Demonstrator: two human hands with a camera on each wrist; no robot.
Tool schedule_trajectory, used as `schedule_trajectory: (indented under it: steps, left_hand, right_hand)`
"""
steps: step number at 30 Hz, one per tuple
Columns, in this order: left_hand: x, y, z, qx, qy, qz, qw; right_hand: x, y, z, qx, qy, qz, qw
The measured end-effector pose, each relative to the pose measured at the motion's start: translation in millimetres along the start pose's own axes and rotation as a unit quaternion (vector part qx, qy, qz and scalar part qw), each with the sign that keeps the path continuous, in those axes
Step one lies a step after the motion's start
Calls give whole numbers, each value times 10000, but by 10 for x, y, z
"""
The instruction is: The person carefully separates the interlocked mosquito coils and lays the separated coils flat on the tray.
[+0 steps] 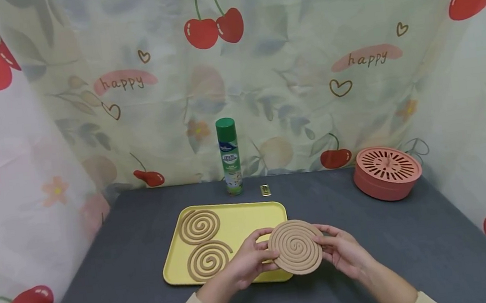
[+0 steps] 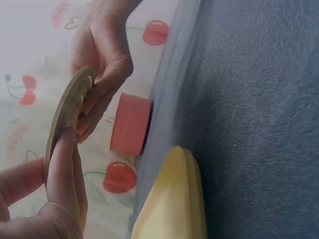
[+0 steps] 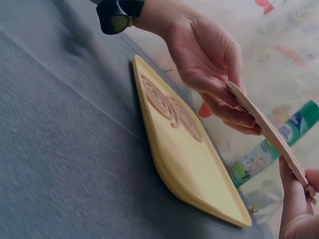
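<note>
Between both hands a tightly wound brown mosquito coil [image 1: 296,247] is held up, above the right end of the yellow tray [image 1: 255,215]. My left hand [image 1: 252,259] pinches its left edge, thumb on one face and fingers on the other. On the opposite edge my right hand [image 1: 343,251] pinches it the same way. The left wrist view shows the coil [image 2: 65,112] nearly edge-on, clear of the table. Two looser single coils, one upper [image 1: 199,226] and one lower [image 1: 209,261], lie on the tray's left side.
A green spray can [image 1: 230,158] stands behind the tray, with a small gold-coloured packet [image 1: 265,190] beside it. A round pink slotted holder [image 1: 387,173] sits at the back right. Printed cloth [image 1: 263,94] hangs along the back and sides of the dark table.
</note>
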State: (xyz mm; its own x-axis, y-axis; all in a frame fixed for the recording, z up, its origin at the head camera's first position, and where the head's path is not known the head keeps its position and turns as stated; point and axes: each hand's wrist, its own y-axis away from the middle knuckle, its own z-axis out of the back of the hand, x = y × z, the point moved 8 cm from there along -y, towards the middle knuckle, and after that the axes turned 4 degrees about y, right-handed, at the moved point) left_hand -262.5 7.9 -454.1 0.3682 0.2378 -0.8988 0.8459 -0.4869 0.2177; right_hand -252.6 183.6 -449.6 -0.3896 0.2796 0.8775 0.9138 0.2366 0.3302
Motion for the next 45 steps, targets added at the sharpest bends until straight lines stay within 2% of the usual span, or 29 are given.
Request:
schedule_trajectory:
  steps: [6, 15, 23, 27, 33, 38, 41, 45]
  left_hand:
    - [34, 110, 44, 69, 137, -44, 9999]
    - [98, 321, 79, 254, 84, -114, 9996]
    - [291, 504, 171, 502, 125, 24, 9987]
    - [379, 554, 235, 485, 74, 65, 9988]
    - [500, 580, 287, 426, -201, 190, 9987]
    - [577, 611, 270, 647, -394, 242, 9968]
    - [614, 637, 280, 721, -459, 290, 9959]
    - [667, 654, 320, 763, -376, 347, 9958]
  right_hand:
    - [-63, 33, -68, 22, 9, -40, 10000]
    - [-175, 105, -149, 162, 117, -181, 9996]
    - [-358, 155, -295, 919, 552, -258, 9939]
    - [-444, 155, -361, 1251, 699, -297, 9892]
    - [-559, 142, -461, 1970, 953, -339, 9752]
    - [-648, 138, -506, 2374, 1130, -274, 9644]
    - [-681, 131, -515, 2395, 1210, -260, 9630]
    - [-710, 107, -468, 2016, 1298, -268, 9705]
